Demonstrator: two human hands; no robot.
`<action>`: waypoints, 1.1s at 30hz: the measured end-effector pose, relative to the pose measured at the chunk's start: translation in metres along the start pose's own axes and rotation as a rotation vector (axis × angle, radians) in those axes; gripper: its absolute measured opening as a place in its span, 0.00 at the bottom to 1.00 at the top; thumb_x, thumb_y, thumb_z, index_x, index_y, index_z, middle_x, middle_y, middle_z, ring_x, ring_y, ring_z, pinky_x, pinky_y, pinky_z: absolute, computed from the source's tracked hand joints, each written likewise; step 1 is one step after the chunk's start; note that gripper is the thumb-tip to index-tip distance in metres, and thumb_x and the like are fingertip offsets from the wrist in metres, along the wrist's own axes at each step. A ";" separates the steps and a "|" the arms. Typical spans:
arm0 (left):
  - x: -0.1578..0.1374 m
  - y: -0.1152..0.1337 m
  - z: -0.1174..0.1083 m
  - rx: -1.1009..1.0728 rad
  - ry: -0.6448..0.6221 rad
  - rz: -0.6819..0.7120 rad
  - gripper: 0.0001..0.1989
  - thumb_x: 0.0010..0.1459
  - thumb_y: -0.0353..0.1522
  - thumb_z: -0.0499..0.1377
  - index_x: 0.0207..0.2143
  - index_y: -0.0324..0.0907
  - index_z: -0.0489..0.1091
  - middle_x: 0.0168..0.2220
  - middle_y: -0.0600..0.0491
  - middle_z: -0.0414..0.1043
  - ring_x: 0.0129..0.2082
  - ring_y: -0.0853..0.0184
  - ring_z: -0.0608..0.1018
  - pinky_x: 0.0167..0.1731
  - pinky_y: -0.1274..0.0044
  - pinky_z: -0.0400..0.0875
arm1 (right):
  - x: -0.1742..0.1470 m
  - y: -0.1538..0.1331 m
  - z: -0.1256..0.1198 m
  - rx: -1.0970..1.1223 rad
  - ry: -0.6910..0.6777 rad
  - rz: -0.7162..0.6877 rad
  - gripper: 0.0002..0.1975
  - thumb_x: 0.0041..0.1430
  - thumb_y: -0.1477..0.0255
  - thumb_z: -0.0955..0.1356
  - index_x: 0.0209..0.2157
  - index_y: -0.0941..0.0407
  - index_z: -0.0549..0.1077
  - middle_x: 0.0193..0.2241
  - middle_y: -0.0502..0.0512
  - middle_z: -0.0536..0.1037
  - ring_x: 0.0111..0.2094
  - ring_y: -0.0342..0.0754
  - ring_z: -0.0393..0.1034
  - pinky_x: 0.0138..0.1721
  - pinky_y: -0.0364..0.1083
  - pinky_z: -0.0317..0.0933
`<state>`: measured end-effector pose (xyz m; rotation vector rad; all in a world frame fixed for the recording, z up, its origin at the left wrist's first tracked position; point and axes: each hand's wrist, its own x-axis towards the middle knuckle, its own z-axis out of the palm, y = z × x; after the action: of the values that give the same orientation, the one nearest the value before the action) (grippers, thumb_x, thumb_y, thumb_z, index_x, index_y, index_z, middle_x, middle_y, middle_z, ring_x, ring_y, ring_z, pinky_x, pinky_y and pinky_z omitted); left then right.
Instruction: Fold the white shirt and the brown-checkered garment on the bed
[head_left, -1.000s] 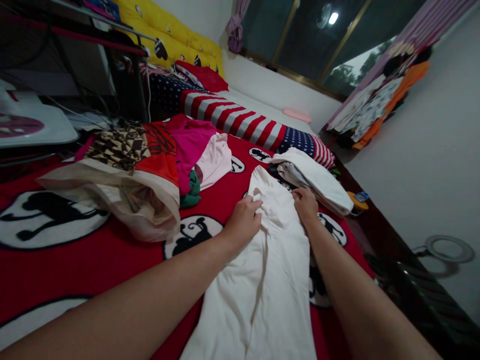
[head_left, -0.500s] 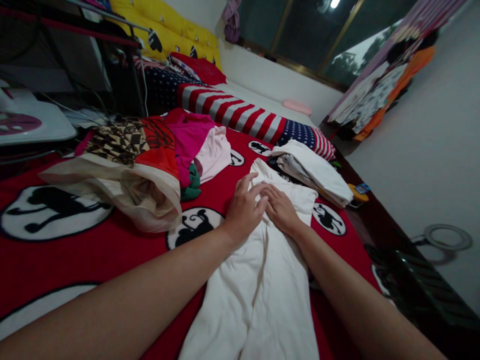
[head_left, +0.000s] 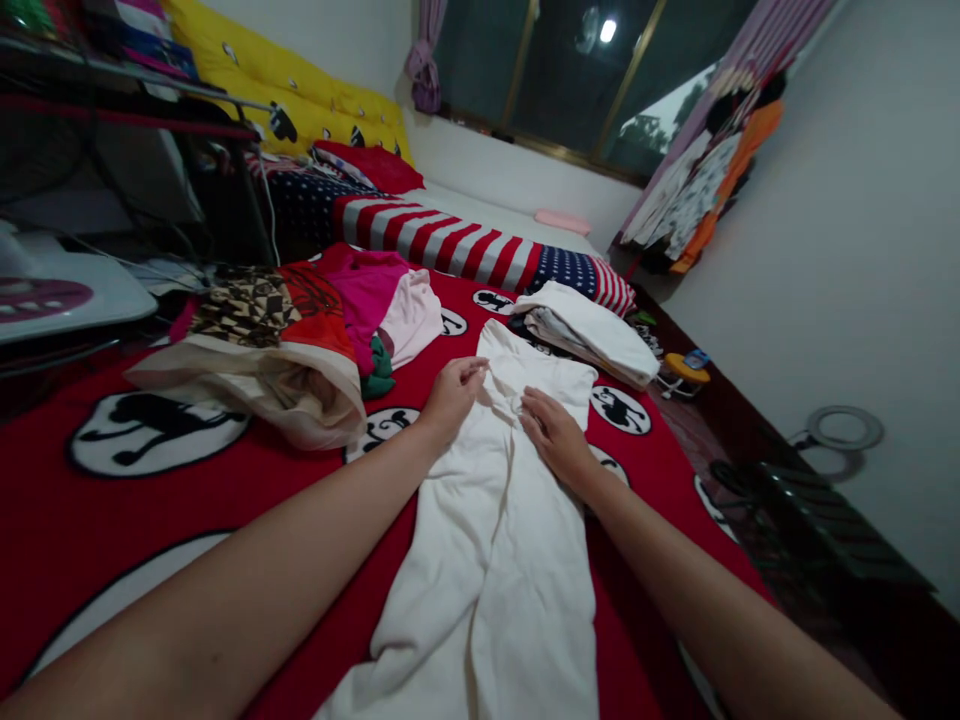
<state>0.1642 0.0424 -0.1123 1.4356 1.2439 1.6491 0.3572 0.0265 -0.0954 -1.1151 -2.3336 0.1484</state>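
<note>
White trousers [head_left: 517, 560] lie lengthwise in front of me, waistband at the far end and legs towards me. Creases run down their middle, and the fabric around the fly is bunched. My left hand [head_left: 454, 395] is at the left side of the waist, its thumb and fingers closed on the cloth edge. On the right of the fly rests my right hand [head_left: 555, 432], palm down, with its fingers stretched over the fabric. A small gap of white cloth shows between the two hands.
A red blanket [head_left: 300, 520] with black-and-white figures lies beneath. Piled colourful clothes [head_left: 315, 310] sit to the left, beside a white appliance [head_left: 67, 290]. Folded white clothing [head_left: 592, 335] lies beyond the trousers. A yellow stool [head_left: 684, 368] stands past the right edge.
My hands, touching each other over the waist before, have moved apart. The left went to the left edge of the fly; the right stays on its right. The view has shifted slightly.
</note>
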 end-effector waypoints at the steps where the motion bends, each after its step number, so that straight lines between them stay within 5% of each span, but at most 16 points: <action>1: 0.000 0.000 0.000 0.002 0.011 -0.008 0.17 0.58 0.28 0.52 0.47 0.32 0.70 0.46 0.40 0.72 0.42 0.63 0.77 0.42 0.73 0.73 | -0.015 -0.005 -0.005 -0.003 -0.023 -0.014 0.17 0.63 0.70 0.61 0.50 0.59 0.71 0.56 0.65 0.68 0.58 0.53 0.62 0.59 0.55 0.56; 6: -0.006 0.009 -0.014 0.103 -0.015 0.050 0.16 0.51 0.23 0.56 0.43 0.37 0.74 0.45 0.44 0.72 0.44 0.62 0.75 0.44 0.71 0.71 | -0.093 -0.025 -0.037 -0.003 -0.132 -0.080 0.19 0.65 0.73 0.59 0.56 0.55 0.65 0.60 0.63 0.62 0.62 0.51 0.55 0.60 0.55 0.55; 9: -0.014 0.019 -0.041 0.294 -0.255 0.225 0.15 0.47 0.23 0.60 0.38 0.40 0.77 0.43 0.47 0.73 0.45 0.60 0.74 0.49 0.68 0.68 | -0.131 -0.035 -0.056 0.019 -0.225 -0.102 0.21 0.65 0.77 0.58 0.58 0.53 0.63 0.62 0.61 0.60 0.64 0.50 0.52 0.61 0.54 0.53; 12: -0.031 0.034 -0.079 0.531 -0.551 0.437 0.10 0.53 0.28 0.61 0.39 0.41 0.77 0.45 0.44 0.72 0.48 0.59 0.72 0.52 0.66 0.65 | -0.158 -0.046 -0.072 0.041 -0.320 -0.153 0.28 0.62 0.81 0.58 0.62 0.51 0.56 0.64 0.59 0.55 0.65 0.49 0.47 0.62 0.54 0.51; 15: -0.059 0.059 -0.113 0.617 -0.776 0.475 0.14 0.56 0.28 0.59 0.45 0.45 0.75 0.51 0.44 0.68 0.53 0.59 0.69 0.53 0.68 0.64 | -0.171 -0.059 -0.077 0.043 -0.343 -0.208 0.32 0.60 0.82 0.59 0.64 0.51 0.53 0.65 0.60 0.52 0.66 0.50 0.46 0.62 0.54 0.51; 21: -0.121 0.106 -0.135 0.709 -1.142 0.426 0.29 0.50 0.28 0.63 0.55 0.55 0.67 0.65 0.51 0.52 0.65 0.54 0.53 0.61 0.61 0.53 | -0.161 -0.082 -0.065 0.033 -0.383 -0.346 0.30 0.59 0.78 0.62 0.63 0.51 0.57 0.66 0.58 0.52 0.67 0.51 0.40 0.64 0.58 0.42; 27: -0.150 0.146 -0.129 0.569 -1.351 0.298 0.33 0.50 0.22 0.58 0.55 0.62 0.65 0.63 0.59 0.57 0.64 0.58 0.57 0.64 0.62 0.45 | -0.149 -0.104 -0.083 0.185 -0.557 -0.370 0.34 0.57 0.78 0.63 0.64 0.44 0.55 0.63 0.51 0.59 0.65 0.50 0.48 0.65 0.56 0.40; 31: -0.129 0.180 -0.117 0.350 -1.361 0.046 0.22 0.54 0.26 0.58 0.48 0.59 0.74 0.53 0.56 0.71 0.55 0.60 0.71 0.59 0.70 0.58 | -0.122 -0.109 -0.110 0.375 -0.572 -0.232 0.28 0.57 0.78 0.65 0.57 0.42 0.67 0.55 0.49 0.72 0.57 0.50 0.64 0.60 0.49 0.54; 33: -0.101 0.184 -0.099 0.157 -1.201 -0.148 0.12 0.54 0.31 0.61 0.40 0.50 0.79 0.44 0.51 0.77 0.46 0.58 0.77 0.49 0.72 0.68 | -0.094 -0.097 -0.116 0.459 -0.423 -0.080 0.15 0.56 0.73 0.68 0.46 0.48 0.77 0.43 0.51 0.80 0.45 0.50 0.75 0.48 0.46 0.67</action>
<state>0.1139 -0.1407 0.0211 1.8852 0.7086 0.3565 0.3989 -0.1223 -0.0061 -0.8138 -2.5083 0.9174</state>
